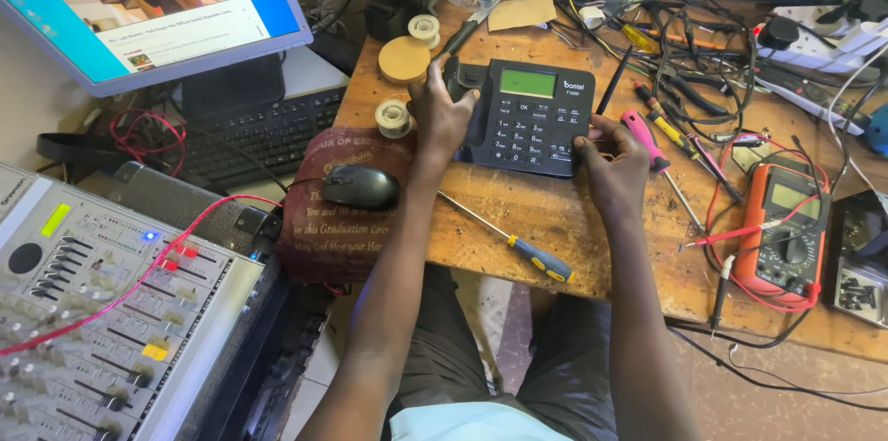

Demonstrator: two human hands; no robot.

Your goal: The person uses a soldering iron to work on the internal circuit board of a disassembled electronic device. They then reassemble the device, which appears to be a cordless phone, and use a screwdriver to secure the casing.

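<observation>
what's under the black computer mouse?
The black computer mouse sits on a dark red mat with pale lettering, which overhangs the worn wooden workbench at its left edge. The patch of mat directly beneath the mouse is covered, so it cannot be seen.

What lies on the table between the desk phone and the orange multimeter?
In the head view, between the desk phone and the orange multimeter lie the right hand, a pink-handled screwdriver and red wires.

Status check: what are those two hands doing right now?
Left hand, right hand grip desk phone by its sides. Phone flat on workbench. Pink screwdriver beside right hand.
</observation>
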